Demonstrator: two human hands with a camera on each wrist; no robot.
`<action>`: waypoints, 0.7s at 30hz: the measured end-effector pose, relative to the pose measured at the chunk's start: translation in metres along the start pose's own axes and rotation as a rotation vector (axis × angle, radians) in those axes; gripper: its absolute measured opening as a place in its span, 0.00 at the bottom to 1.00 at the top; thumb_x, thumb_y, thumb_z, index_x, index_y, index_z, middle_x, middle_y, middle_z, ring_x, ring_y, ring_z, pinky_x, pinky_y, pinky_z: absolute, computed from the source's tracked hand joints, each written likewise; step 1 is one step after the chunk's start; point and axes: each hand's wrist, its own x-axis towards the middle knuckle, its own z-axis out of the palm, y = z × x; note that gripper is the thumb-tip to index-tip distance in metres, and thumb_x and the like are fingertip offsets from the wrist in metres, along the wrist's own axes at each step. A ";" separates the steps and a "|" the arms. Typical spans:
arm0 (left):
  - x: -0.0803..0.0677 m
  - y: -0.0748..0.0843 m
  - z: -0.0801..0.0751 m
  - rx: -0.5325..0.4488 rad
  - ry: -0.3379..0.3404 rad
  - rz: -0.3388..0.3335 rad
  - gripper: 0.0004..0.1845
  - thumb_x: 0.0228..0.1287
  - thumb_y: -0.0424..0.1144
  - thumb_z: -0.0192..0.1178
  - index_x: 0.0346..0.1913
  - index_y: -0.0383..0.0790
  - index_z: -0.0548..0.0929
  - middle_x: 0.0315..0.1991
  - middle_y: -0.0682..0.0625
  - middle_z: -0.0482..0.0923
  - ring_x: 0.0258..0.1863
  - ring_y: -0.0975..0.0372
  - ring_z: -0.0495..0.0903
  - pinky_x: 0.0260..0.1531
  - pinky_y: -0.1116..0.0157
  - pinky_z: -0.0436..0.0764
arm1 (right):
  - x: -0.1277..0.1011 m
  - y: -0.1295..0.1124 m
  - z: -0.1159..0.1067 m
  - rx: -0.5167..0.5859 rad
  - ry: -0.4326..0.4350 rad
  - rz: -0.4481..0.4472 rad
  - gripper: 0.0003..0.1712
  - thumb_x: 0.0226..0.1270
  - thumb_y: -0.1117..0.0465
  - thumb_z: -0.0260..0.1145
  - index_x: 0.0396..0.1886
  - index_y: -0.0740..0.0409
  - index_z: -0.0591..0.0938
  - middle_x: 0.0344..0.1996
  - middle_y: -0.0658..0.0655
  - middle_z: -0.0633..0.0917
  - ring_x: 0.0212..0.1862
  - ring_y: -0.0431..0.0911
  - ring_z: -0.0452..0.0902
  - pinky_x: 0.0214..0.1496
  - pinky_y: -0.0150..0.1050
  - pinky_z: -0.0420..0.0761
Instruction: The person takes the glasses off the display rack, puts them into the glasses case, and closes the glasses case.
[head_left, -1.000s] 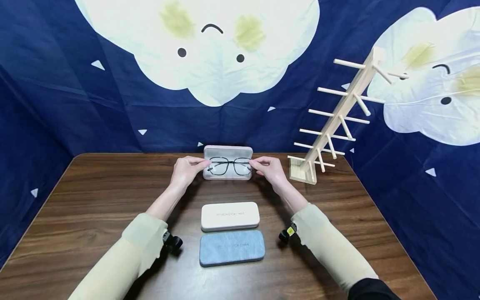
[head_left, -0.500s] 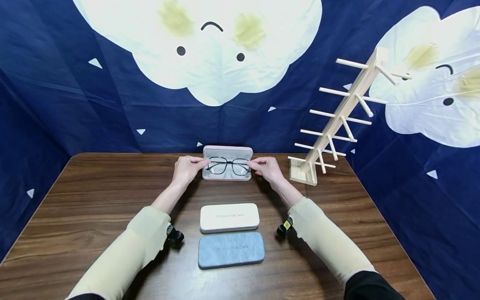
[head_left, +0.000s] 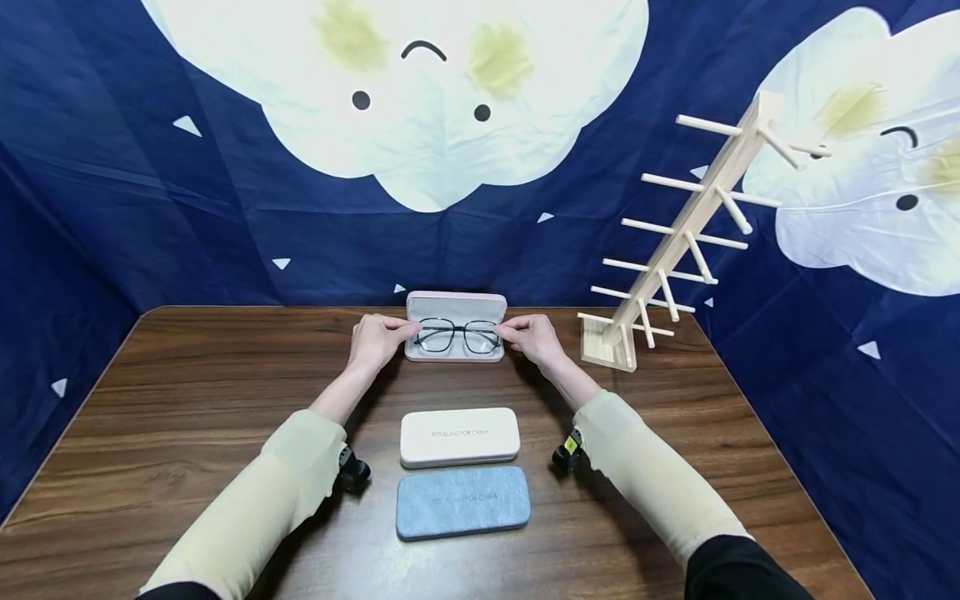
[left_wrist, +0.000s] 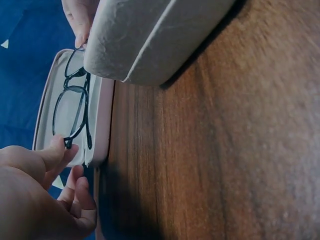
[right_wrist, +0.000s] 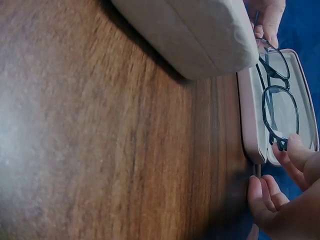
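Observation:
A pair of black-framed glasses (head_left: 459, 329) is held level at the open pink glasses case (head_left: 454, 359) near the table's far edge. My left hand (head_left: 375, 342) pinches the frame's left end between thumb and finger, and my right hand (head_left: 534, 338) pinches the right end. From the left wrist view, the temples of the glasses (left_wrist: 75, 88) look folded behind the lenses. Thumb and fingertip of my right hand (right_wrist: 295, 192) meet at the frame's corner in the right wrist view. Whether the glasses touch the case lining, I cannot tell.
Closer to me lie a closed white glasses case (head_left: 459, 437) and a closed blue glasses case (head_left: 462, 502). A wooden peg stand (head_left: 693, 221) rises at the back right of the brown table (head_left: 210, 392). A blue cloth (head_left: 225, 225) hangs behind.
The glasses have dropped slightly toward the case, with both hands still pinching their ends. The open case and the two closed cases stay in place.

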 end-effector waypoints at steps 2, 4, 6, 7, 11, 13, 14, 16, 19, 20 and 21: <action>0.001 -0.001 0.001 0.008 -0.003 -0.004 0.14 0.66 0.48 0.70 0.47 0.43 0.92 0.53 0.43 0.87 0.62 0.42 0.80 0.64 0.50 0.76 | 0.002 0.002 0.000 -0.019 0.005 -0.012 0.12 0.66 0.61 0.74 0.41 0.67 0.91 0.40 0.55 0.92 0.35 0.31 0.77 0.46 0.36 0.86; 0.001 -0.001 0.001 0.017 -0.010 -0.011 0.15 0.66 0.49 0.69 0.47 0.43 0.92 0.54 0.43 0.87 0.62 0.43 0.79 0.64 0.50 0.76 | 0.002 0.003 0.001 -0.043 0.011 -0.020 0.12 0.65 0.60 0.75 0.40 0.67 0.91 0.36 0.52 0.92 0.33 0.32 0.76 0.41 0.31 0.83; 0.001 -0.002 0.001 0.017 -0.018 -0.024 0.15 0.66 0.49 0.69 0.47 0.43 0.92 0.54 0.44 0.87 0.63 0.42 0.79 0.64 0.50 0.76 | 0.003 0.004 0.001 -0.077 0.016 -0.028 0.13 0.64 0.59 0.75 0.40 0.66 0.91 0.34 0.49 0.90 0.31 0.33 0.76 0.37 0.27 0.80; 0.000 -0.002 0.001 0.013 -0.022 -0.033 0.15 0.66 0.49 0.69 0.47 0.44 0.92 0.55 0.44 0.87 0.63 0.42 0.79 0.64 0.49 0.76 | 0.003 0.004 0.002 -0.093 0.019 -0.030 0.13 0.64 0.59 0.76 0.40 0.66 0.91 0.33 0.48 0.90 0.30 0.34 0.76 0.36 0.26 0.78; -0.002 -0.003 0.002 0.009 -0.023 -0.056 0.14 0.65 0.50 0.69 0.46 0.44 0.93 0.55 0.44 0.87 0.63 0.42 0.78 0.63 0.49 0.76 | 0.003 0.006 0.002 -0.152 0.023 -0.051 0.13 0.64 0.58 0.76 0.39 0.65 0.91 0.34 0.51 0.91 0.28 0.33 0.76 0.34 0.25 0.77; -0.003 -0.004 0.003 0.008 -0.021 -0.059 0.14 0.65 0.49 0.69 0.45 0.44 0.93 0.55 0.44 0.87 0.62 0.42 0.79 0.61 0.49 0.77 | 0.004 0.006 0.003 -0.172 0.025 -0.058 0.13 0.64 0.57 0.76 0.38 0.64 0.92 0.35 0.53 0.92 0.27 0.32 0.76 0.34 0.25 0.76; -0.003 -0.004 0.003 0.016 -0.020 -0.057 0.14 0.65 0.49 0.68 0.45 0.45 0.93 0.55 0.44 0.87 0.61 0.42 0.79 0.60 0.49 0.77 | 0.004 0.006 0.003 -0.182 0.028 -0.061 0.13 0.64 0.57 0.76 0.38 0.64 0.92 0.35 0.53 0.92 0.27 0.32 0.75 0.35 0.25 0.76; -0.003 -0.005 0.004 0.020 -0.019 -0.060 0.14 0.66 0.50 0.68 0.46 0.45 0.93 0.55 0.44 0.87 0.61 0.42 0.80 0.59 0.49 0.78 | 0.004 0.006 0.003 -0.199 0.033 -0.064 0.12 0.63 0.57 0.77 0.38 0.63 0.92 0.33 0.53 0.91 0.26 0.32 0.74 0.35 0.25 0.75; -0.003 -0.005 0.004 0.028 -0.026 -0.073 0.15 0.66 0.51 0.68 0.47 0.45 0.92 0.56 0.44 0.87 0.62 0.43 0.80 0.57 0.48 0.79 | 0.005 0.006 0.003 -0.224 0.043 -0.069 0.12 0.62 0.57 0.77 0.37 0.62 0.92 0.31 0.52 0.91 0.28 0.34 0.74 0.37 0.27 0.73; -0.003 -0.005 0.004 0.031 -0.028 -0.081 0.16 0.66 0.52 0.68 0.47 0.46 0.92 0.56 0.44 0.86 0.62 0.43 0.80 0.57 0.47 0.79 | 0.004 0.005 0.003 -0.233 0.045 -0.072 0.12 0.62 0.56 0.77 0.37 0.62 0.93 0.30 0.52 0.91 0.29 0.35 0.74 0.39 0.27 0.73; -0.003 -0.005 0.004 0.032 -0.028 -0.090 0.16 0.66 0.52 0.68 0.47 0.46 0.92 0.56 0.44 0.86 0.62 0.43 0.80 0.57 0.47 0.79 | 0.004 0.005 0.003 -0.239 0.046 -0.075 0.12 0.62 0.56 0.77 0.36 0.62 0.93 0.31 0.53 0.91 0.31 0.36 0.75 0.40 0.27 0.73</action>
